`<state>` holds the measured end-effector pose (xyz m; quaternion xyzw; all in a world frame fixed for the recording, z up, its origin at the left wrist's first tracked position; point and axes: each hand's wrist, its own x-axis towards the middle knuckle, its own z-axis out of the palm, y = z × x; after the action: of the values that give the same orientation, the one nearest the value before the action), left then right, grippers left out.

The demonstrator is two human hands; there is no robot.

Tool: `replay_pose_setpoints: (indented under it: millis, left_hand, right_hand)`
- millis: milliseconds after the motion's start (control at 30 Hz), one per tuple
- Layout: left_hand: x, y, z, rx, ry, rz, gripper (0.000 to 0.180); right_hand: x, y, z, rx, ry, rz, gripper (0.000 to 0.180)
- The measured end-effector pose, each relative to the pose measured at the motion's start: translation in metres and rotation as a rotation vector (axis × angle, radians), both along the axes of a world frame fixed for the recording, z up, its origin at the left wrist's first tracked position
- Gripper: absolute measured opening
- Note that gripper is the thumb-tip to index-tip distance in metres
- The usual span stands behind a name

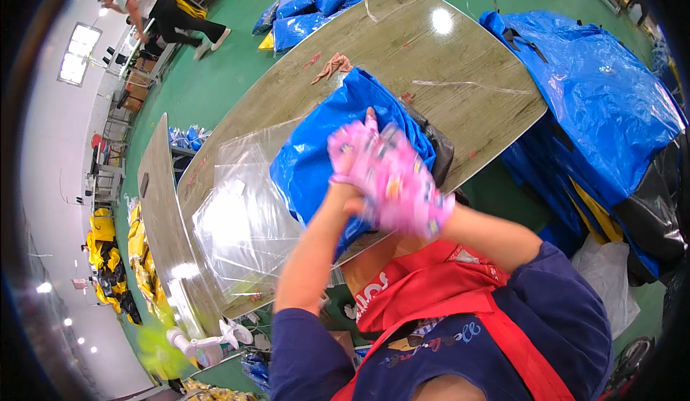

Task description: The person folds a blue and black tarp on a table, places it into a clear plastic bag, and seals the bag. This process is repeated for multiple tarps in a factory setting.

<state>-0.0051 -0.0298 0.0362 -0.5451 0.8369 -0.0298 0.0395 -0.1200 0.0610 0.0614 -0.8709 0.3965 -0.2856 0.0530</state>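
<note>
A folded blue plastic bundle with a glossy surface lies near the table's right-hand edge, a dark grey part showing along its right side. Both hands wear pink patterned gloves and overlap on top of it, blurred by motion. My left hand rests flat on the bundle, partly covered, with a bare fingertip stretched forward. My right hand lies across it, its thumb spread to the left. Clear plastic sheets or bags lie flat on the table, left of the bundle and against it.
The wood-grain table carries a brown scrap and a clear strip. Blue packed bundles sit beyond it. A large blue sheet pile stands at right. A white fan is lower left. Another person bends over far left.
</note>
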Motion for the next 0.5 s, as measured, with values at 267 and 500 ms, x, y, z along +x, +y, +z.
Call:
replay_pose_setpoints:
  millis: [267, 500]
  left_hand:
    - [0.056, -0.019, 0.022, 0.341, 0.305, -0.154, 0.056]
    - [0.076, 0.031, 0.028, 1.069, 1.220, 0.033, 0.056]
  right_hand:
    - [-0.088, 0.019, -0.053, 0.132, 0.363, 0.048, 0.092]
    - [-0.147, 0.039, -0.029, -0.145, -0.297, -0.057, 0.015]
